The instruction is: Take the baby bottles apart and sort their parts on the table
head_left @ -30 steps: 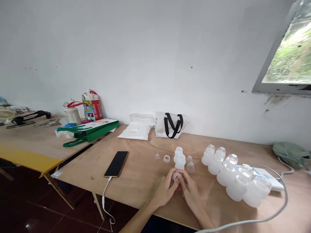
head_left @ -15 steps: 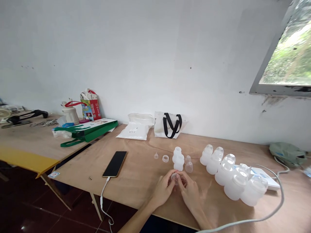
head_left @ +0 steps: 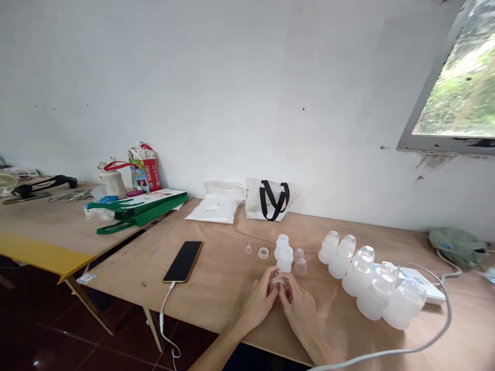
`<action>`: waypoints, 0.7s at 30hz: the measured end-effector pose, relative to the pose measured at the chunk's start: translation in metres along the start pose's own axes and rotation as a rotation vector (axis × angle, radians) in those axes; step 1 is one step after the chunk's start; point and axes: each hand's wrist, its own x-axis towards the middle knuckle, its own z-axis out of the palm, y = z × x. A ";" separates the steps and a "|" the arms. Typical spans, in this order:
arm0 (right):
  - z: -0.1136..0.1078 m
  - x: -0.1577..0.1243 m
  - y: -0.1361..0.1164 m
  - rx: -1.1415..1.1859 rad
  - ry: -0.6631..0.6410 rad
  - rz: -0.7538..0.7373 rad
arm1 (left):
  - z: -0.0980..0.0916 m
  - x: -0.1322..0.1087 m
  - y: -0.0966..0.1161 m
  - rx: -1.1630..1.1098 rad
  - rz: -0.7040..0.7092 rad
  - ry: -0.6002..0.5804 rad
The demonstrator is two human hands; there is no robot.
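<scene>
Pinching the translucent bottle collar (head_left: 277, 281) between your left hand (head_left: 260, 303) and right hand (head_left: 302, 309), near the uncapped frosted bottles (head_left: 284, 253) on the desk (head_left: 228, 273), you should hold it steady and press evenly.

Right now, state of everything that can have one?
Left hand: closed on ring-shaped part
Right hand: same
Smartphone: screen dark, cable plugged in
Teat: loose, upright
Collar ring: loose, lying flat
Dome caps: off bottles
Frosted bottles behind hands: upright, uncapped
Frosted bottles at right: upright, capped
Tote bag: upright, handles drooping
Green bag: lying down
</scene>
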 end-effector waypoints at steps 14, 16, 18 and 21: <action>-0.017 -0.003 -0.017 0.057 -0.238 -0.155 | 0.000 0.000 -0.013 -0.092 -0.121 0.021; -0.019 -0.003 -0.019 0.044 -0.249 -0.183 | -0.002 -0.001 -0.011 -0.061 -0.123 -0.001; -0.019 -0.003 -0.019 0.029 -0.246 -0.193 | -0.004 -0.001 -0.009 -0.038 -0.096 -0.016; -0.019 -0.004 -0.019 0.006 -0.230 -0.187 | -0.004 -0.001 -0.008 -0.015 -0.062 -0.028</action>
